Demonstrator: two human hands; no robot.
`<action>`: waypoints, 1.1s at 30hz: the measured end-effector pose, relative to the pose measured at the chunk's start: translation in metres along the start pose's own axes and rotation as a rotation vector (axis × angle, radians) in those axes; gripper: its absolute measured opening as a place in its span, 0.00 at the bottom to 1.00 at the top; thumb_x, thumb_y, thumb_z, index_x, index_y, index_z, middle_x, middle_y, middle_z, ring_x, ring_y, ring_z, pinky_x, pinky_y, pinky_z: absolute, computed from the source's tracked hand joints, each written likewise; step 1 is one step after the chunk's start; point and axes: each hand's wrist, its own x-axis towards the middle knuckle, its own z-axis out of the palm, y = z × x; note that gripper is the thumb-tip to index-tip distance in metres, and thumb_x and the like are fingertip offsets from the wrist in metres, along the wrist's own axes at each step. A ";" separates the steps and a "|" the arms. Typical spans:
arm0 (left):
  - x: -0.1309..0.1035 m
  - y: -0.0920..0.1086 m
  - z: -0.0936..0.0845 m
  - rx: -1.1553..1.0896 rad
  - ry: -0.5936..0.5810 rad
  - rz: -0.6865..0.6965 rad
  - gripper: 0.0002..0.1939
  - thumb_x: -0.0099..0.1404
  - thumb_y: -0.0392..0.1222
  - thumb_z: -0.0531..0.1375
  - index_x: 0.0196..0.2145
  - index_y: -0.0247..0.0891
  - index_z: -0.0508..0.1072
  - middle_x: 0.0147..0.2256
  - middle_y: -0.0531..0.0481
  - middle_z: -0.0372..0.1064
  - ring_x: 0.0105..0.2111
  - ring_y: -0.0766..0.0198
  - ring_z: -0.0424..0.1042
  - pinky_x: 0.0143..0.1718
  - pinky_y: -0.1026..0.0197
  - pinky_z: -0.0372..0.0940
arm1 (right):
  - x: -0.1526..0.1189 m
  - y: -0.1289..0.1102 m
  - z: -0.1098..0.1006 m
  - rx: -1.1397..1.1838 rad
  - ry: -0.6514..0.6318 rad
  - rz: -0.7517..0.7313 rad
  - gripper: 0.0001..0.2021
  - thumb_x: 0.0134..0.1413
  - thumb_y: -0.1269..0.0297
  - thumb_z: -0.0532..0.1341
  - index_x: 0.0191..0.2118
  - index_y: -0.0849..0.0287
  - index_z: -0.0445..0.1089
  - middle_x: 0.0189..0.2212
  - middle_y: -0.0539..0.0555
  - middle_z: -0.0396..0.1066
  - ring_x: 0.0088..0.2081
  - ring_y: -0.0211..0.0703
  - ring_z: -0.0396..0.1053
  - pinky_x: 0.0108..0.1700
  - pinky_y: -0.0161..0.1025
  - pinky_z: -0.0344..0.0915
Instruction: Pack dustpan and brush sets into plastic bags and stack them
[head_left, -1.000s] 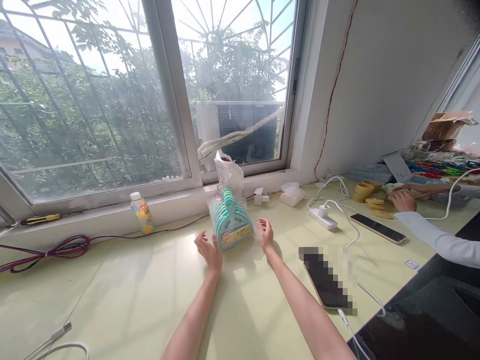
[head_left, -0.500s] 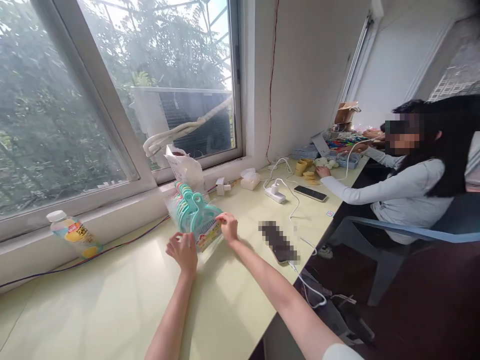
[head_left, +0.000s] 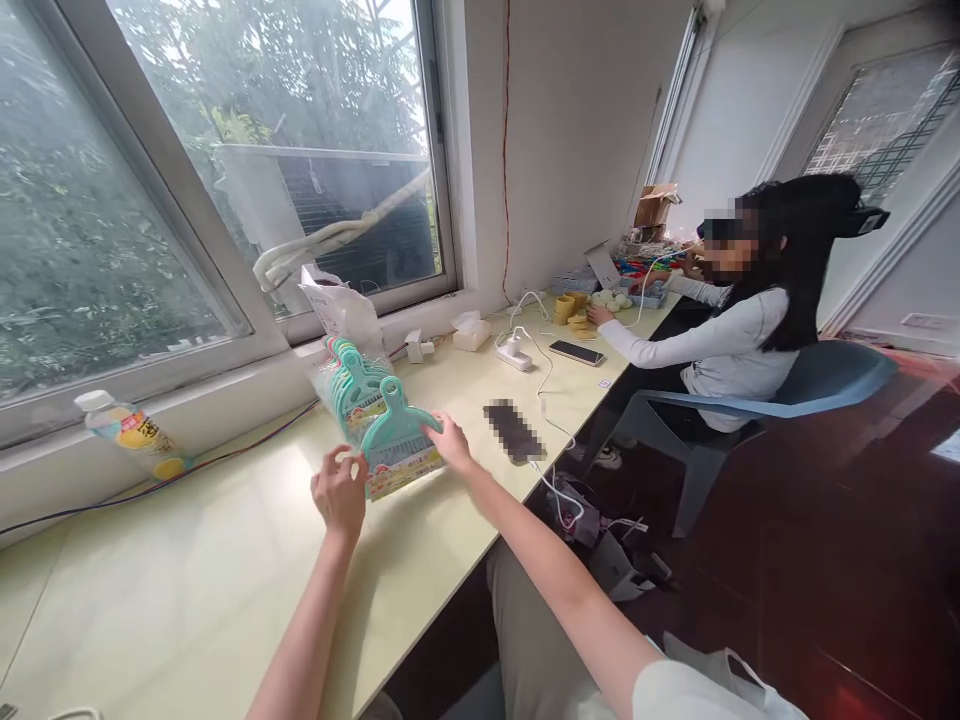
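Note:
A small teal dustpan-and-brush set [head_left: 397,425] with a holed handle and a printed card along its lower part stands upright between my hands. My left hand [head_left: 339,492] pinches its left corner with thumb and forefinger, the other fingers curled. At the right corner, my right hand [head_left: 451,442] grips it between thumb and fingers. Just behind it a row of similar teal sets [head_left: 351,372], with red and green handles further back, stands in a clear plastic bag [head_left: 324,385]. The front set is apart from the row at the top.
A drink bottle [head_left: 131,435] leans near the window sill. Right of my hands lie a blurred phone [head_left: 514,430], a power strip [head_left: 514,354] with white cables, a tissue pack [head_left: 471,331] and another phone [head_left: 576,352]. A person [head_left: 739,320] sits at the table's far right.
The front set has come away from the row toward me, held in both hands, and its bristles and card show more fully. The view has turned to the right.

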 end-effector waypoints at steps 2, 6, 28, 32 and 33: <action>-0.001 -0.009 -0.018 -0.108 -0.030 -0.067 0.15 0.68 0.48 0.58 0.26 0.38 0.73 0.46 0.38 0.73 0.40 0.48 0.74 0.50 0.42 0.63 | -0.003 0.000 0.002 0.120 -0.126 0.031 0.10 0.57 0.61 0.67 0.45 0.53 0.77 0.44 0.54 0.81 0.48 0.49 0.77 0.51 0.43 0.71; -0.003 -0.028 -0.045 -0.586 -0.159 -0.375 0.22 0.63 0.63 0.62 0.39 0.40 0.76 0.44 0.40 0.75 0.44 0.47 0.76 0.51 0.44 0.69 | -0.007 -0.010 0.029 0.285 -0.186 -0.028 0.11 0.55 0.61 0.67 0.44 0.53 0.78 0.42 0.50 0.82 0.45 0.45 0.77 0.52 0.43 0.73; -0.001 -0.090 -0.073 -0.849 0.214 -0.930 0.10 0.67 0.48 0.59 0.44 0.43 0.71 0.48 0.41 0.77 0.55 0.43 0.74 0.53 0.40 0.72 | -0.053 -0.023 0.149 0.590 -0.382 0.175 0.15 0.45 0.49 0.73 0.33 0.55 0.78 0.33 0.54 0.80 0.40 0.52 0.78 0.47 0.51 0.77; -0.004 -0.092 -0.066 -0.898 0.019 -0.859 0.12 0.66 0.52 0.60 0.44 0.45 0.73 0.48 0.43 0.77 0.55 0.44 0.74 0.52 0.41 0.73 | -0.035 -0.015 0.139 0.607 -0.365 0.176 0.18 0.42 0.50 0.74 0.37 0.55 0.79 0.38 0.56 0.81 0.45 0.54 0.78 0.53 0.53 0.74; -0.005 -0.092 -0.064 -0.907 -0.007 -0.847 0.13 0.65 0.53 0.61 0.43 0.45 0.74 0.47 0.43 0.78 0.55 0.44 0.75 0.52 0.41 0.73 | -0.032 -0.014 0.136 0.584 -0.353 0.172 0.17 0.44 0.51 0.73 0.38 0.55 0.79 0.39 0.56 0.81 0.45 0.54 0.78 0.53 0.53 0.74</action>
